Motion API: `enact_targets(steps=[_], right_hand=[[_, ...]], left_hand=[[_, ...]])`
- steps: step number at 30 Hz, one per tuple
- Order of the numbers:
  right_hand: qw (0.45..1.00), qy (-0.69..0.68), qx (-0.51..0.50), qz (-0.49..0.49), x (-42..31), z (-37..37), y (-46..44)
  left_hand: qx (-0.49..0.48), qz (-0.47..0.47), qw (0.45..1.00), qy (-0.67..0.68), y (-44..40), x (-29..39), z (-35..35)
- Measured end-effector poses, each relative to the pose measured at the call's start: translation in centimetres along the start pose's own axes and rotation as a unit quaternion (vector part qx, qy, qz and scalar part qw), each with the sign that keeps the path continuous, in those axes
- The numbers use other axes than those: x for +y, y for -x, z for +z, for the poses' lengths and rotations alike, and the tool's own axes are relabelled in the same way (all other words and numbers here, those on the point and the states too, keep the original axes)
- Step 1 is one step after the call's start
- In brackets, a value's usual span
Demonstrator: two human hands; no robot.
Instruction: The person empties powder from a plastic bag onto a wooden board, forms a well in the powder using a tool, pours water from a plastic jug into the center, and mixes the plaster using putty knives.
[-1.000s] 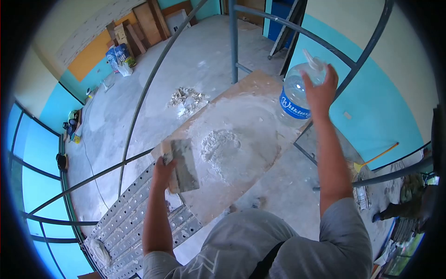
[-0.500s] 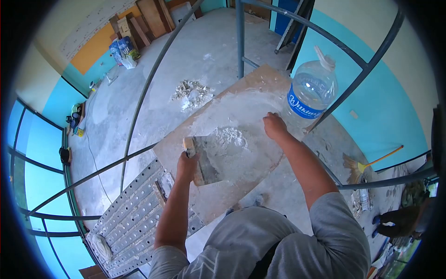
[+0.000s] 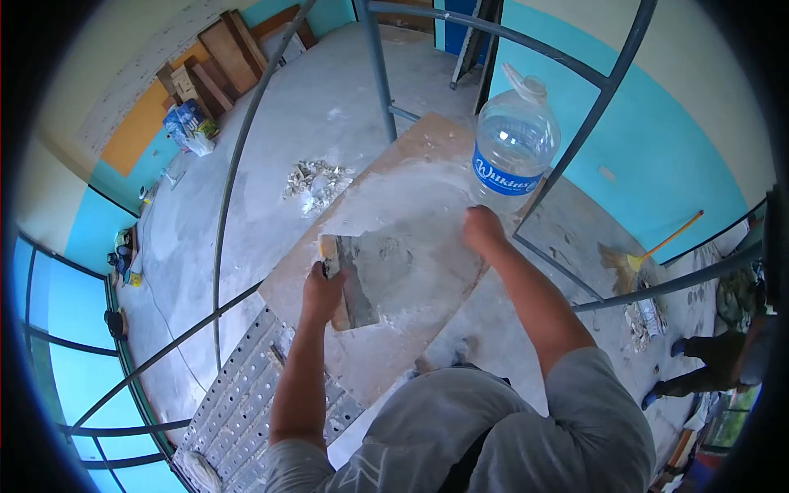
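One change stands out on the board (image 3: 431,135): the pale paste (image 3: 431,259) near its middle, a lumpy heap a second ago, now lies as a lower, smoother patch. For the work in hand, that reads as lumps being pressed out by the blade. The flat-bladed tool (image 3: 360,296) lies over the left side of the patch, between the board's left corner and its middle, its wooden-edged back toward that corner. The left hand (image 3: 323,292) is closed around this back, fingers wrapped and gripping.

The right hand (image 3: 483,230) is at the near-right edge of the board, its fingers curled in; whether they clasp that edge or merely rest there, I cannot tell. The bottle (image 3: 516,135) stands at the right corner (blue label toward the wearer), just beyond this hand and apart from it.

Against the earliest frame, the right hand has left the bottle's neck for the board's edge, and the tool has come in from beside the heap. Against the middle one, the right hand is little changed, while the rough white lumps have gone smooth.
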State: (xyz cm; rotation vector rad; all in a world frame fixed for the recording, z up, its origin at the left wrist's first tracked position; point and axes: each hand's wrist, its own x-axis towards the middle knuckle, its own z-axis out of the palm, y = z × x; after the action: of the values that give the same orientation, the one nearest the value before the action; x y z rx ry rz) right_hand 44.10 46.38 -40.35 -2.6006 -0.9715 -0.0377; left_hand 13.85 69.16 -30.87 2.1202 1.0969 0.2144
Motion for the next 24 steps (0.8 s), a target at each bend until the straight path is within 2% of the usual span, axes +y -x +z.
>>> enact_targets(steps=[3,5,7,10,11,14,15,18,21,24], right_hand=[[1.000,0.010,-0.008,0.007,5.7,-2.7,6.1],[0.998,0.034,-0.008,0.060,10.3,-3.2,11.9],[0.985,0.079,-0.037,0.150,15.1,-2.2,18.4],[0.945,0.134,-0.155,0.256,18.6,-1.2,26.0],[0.929,0.144,-0.189,0.283,18.9,-1.2,28.1],[0.926,0.138,-0.211,0.281,21.4,2.5,32.8],[0.938,0.084,-0.171,0.291,19.8,1.5,32.7],[0.973,0.032,-0.037,0.226,14.2,-1.0,28.2],[0.996,-0.019,0.069,0.050,9.2,-3.2,21.0],[0.998,-0.015,0.038,-0.055,3.7,-4.9,13.6]], left_hand=[[0.023,-0.022,0.996,0.084,2.2,-2.8,-1.4],[0.010,-0.088,0.985,0.146,4.8,-5.1,-1.9],[-0.010,-0.194,0.972,0.134,6.9,-6.9,-0.6],[0.006,-0.182,0.904,0.387,6.8,-10.2,4.0],[0.030,-0.180,0.901,0.394,6.2,-8.0,4.7],[0.011,-0.117,0.946,0.301,3.2,-4.1,5.4],[-0.002,-0.097,0.959,0.266,3.2,-2.5,4.4],[-0.040,-0.086,0.953,0.288,1.8,-4.7,2.0],[-0.007,-0.100,0.965,0.241,1.3,-5.3,-1.2],[0.014,-0.090,0.986,0.141,0.3,-5.5,-3.1]])
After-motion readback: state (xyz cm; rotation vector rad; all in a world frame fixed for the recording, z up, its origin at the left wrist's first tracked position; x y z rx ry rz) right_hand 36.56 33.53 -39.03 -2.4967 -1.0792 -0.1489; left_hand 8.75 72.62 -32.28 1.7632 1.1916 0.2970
